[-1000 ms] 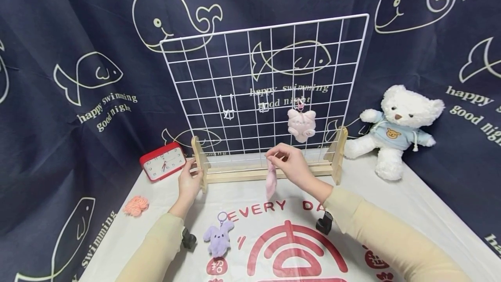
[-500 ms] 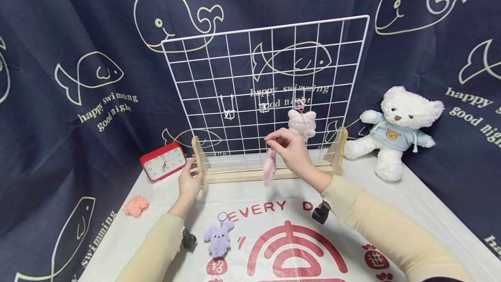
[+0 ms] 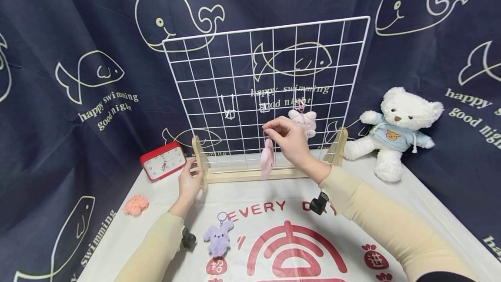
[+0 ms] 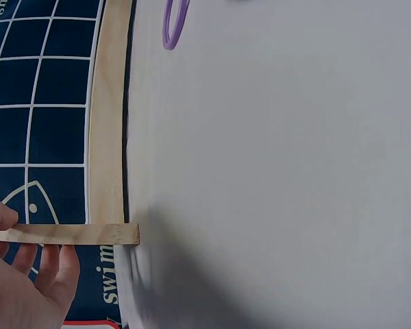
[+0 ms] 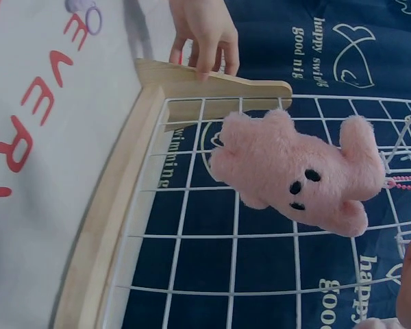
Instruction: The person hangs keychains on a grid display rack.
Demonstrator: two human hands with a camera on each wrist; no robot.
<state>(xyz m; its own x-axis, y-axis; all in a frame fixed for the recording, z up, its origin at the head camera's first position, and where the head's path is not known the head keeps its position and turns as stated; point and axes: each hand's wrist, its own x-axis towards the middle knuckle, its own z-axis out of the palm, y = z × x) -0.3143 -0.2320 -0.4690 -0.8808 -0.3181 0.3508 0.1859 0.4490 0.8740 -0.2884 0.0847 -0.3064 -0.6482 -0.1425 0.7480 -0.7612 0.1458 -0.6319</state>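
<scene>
My right hand [image 3: 289,140] pinches the pink bead chain [image 5: 404,182] of a pink plush keychain [image 3: 267,160] with thumb and forefinger. The plush dangles in front of the white wire grid rack [image 3: 266,28], below the middle hook [image 3: 264,107]; its black eyes and nose show in the right wrist view. At the rack's left end, my left hand [image 3: 190,182] grips the wooden side stand [image 4: 75,234], thumb on one side, fingers on the other. A paler pink plush [image 3: 304,118] hangs from the right hook, partly hidden behind my right hand. The left hook [image 3: 229,114] is bare.
A purple bunny keychain [image 3: 218,240] lies on the white printed tablecloth in front. To the left are a red alarm clock [image 3: 163,162] and a coral yarn-like bundle [image 3: 136,205]. A white teddy bear [image 3: 395,134] sits right of the rack.
My right hand has risen and shifted slightly left, lifting the pink plush keychain toward the middle hook. My left hand stays on the wooden side stand.
</scene>
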